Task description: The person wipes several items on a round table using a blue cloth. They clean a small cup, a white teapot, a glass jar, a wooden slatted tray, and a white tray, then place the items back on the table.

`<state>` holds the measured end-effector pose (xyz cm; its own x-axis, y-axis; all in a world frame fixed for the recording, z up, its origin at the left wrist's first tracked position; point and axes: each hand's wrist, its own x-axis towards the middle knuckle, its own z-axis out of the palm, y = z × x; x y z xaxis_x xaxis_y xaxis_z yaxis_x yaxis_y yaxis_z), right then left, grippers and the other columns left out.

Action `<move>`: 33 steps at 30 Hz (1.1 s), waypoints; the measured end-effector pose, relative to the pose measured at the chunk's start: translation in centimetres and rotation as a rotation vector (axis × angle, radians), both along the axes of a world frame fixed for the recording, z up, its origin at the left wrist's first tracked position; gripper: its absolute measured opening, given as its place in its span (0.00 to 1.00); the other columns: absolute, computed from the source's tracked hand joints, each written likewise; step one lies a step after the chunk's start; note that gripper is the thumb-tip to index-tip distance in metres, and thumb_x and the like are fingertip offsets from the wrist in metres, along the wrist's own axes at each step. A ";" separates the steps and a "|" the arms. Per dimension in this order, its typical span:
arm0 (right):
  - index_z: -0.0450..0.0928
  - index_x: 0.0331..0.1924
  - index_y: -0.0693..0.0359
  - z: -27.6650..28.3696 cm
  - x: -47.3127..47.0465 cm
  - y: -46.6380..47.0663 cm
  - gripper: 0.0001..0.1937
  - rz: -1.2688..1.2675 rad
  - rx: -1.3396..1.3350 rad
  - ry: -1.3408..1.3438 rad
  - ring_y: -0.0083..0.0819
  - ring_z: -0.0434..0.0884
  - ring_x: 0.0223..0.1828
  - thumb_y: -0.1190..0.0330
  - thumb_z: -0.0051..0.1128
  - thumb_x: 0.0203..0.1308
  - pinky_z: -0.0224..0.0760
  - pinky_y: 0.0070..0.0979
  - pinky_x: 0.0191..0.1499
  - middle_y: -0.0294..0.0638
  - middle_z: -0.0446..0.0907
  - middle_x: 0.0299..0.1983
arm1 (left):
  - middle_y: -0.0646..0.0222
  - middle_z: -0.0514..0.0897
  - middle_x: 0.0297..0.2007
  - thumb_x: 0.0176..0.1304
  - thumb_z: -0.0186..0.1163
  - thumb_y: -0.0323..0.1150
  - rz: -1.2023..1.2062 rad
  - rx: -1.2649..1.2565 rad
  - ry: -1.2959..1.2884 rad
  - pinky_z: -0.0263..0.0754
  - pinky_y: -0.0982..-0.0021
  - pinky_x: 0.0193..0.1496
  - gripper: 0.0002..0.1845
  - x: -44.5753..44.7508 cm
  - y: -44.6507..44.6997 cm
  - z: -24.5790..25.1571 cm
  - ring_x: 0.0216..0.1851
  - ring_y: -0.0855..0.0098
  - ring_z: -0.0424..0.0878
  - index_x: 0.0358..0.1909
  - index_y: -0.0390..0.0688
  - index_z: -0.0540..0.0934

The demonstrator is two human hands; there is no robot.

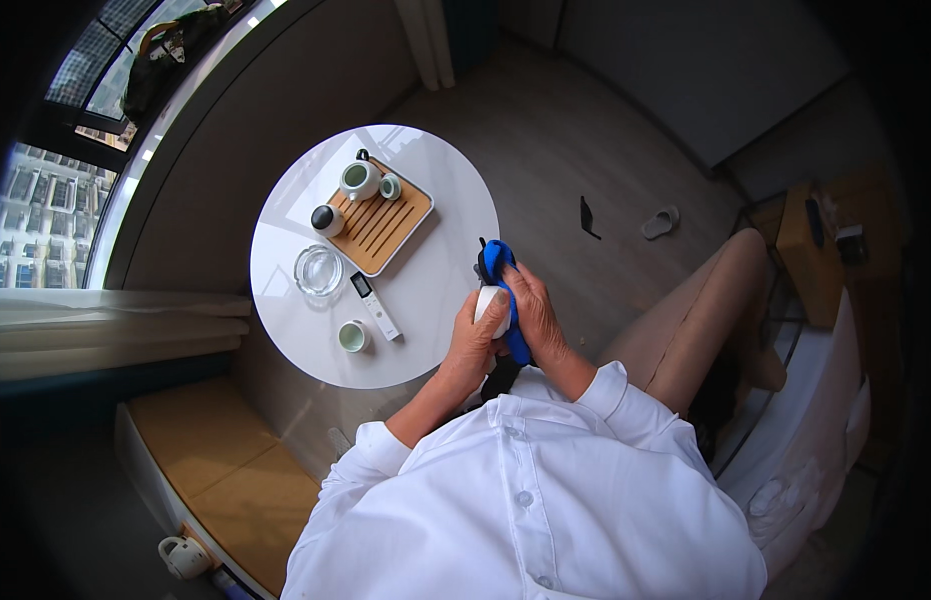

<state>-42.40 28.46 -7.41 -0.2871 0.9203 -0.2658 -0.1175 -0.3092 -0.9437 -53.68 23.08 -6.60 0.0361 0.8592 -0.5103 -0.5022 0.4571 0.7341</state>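
Note:
Just beyond the round table's near right edge, my left hand (471, 341) grips a small white rounded object (492, 311), its thumb on top; what it is cannot be told. My right hand (537, 315) holds a blue cloth (498, 259) against the right side of that object. The cloth is bunched at the top and hangs down between the hands. A dark part (483, 268) shows beside the cloth's upper end. My fingers hide the undersides of both things. The hands are close together in front of my white shirt.
The white round table (428, 330) bears a slatted wooden tea tray (387, 232) with a teapot (359, 180), a small green cup (390, 186) and a black-topped jar (327, 220). Nearby are a glass ashtray (318, 271), a remote control (376, 307) and another cup (354, 337). A slipper (660, 223) lies on the floor.

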 end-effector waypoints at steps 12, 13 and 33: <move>0.71 0.57 0.64 -0.9 -1.3 -1.6 0.15 -0.026 0.471 -0.256 0.47 0.76 0.50 0.62 0.48 0.77 0.69 0.37 0.56 0.51 0.75 0.50 | 0.66 0.85 0.49 0.75 0.47 0.58 0.250 -0.108 -0.709 0.75 0.58 0.61 0.24 -1.3 1.6 0.2 0.53 0.61 0.82 0.50 0.49 0.80; 0.70 0.59 0.63 -0.9 -1.4 -1.7 0.16 -0.009 0.564 -0.274 0.47 0.76 0.53 0.63 0.49 0.76 0.68 0.37 0.59 0.51 0.75 0.52 | 0.66 0.85 0.49 0.75 0.47 0.58 0.239 -0.068 -0.735 0.75 0.58 0.62 0.25 -1.6 1.7 0.2 0.52 0.61 0.82 0.50 0.48 0.80; 0.73 0.48 0.68 -5.1 -1.4 -1.8 0.14 0.082 0.302 -0.461 0.50 0.79 0.50 0.64 0.45 0.75 0.70 0.40 0.56 0.55 0.78 0.48 | 0.72 0.75 0.39 0.72 0.52 0.64 0.247 0.170 0.198 0.71 0.76 0.46 0.29 -1.9 1.1 -5.8 0.41 0.76 0.74 0.55 0.48 0.71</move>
